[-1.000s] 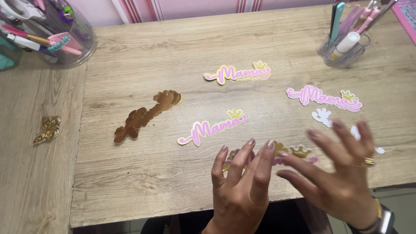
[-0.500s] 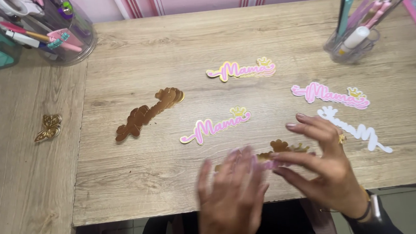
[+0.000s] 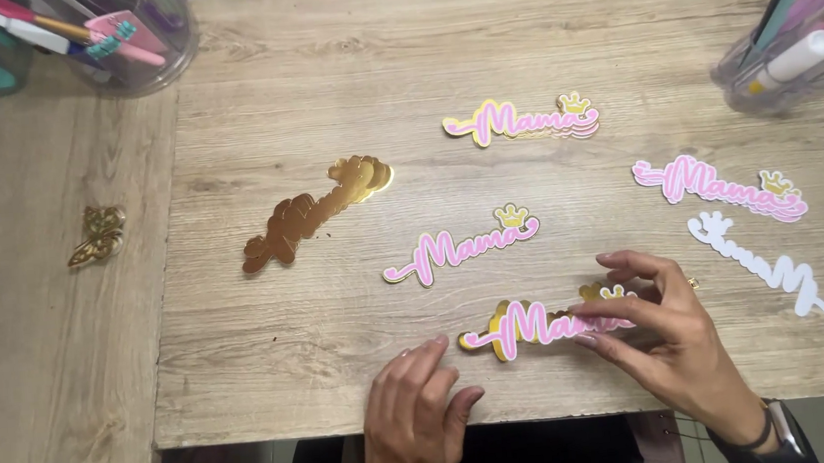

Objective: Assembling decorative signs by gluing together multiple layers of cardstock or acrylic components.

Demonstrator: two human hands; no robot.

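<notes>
Landmark: the pink-and-gold script cutout [image 3: 539, 325], near the table's [image 3: 318, 71] front edge. My left hand [image 3: 418, 410] rests flat left of it, fingers loosely spread, empty. My right hand [image 3: 664, 334] pinches its right end; I judge the layers could shift. Fingers hide the crown.

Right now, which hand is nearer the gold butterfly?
Left. The left hand rests at the table's near edge, well right of the gold butterfly; the right hand is farther right.
</notes>
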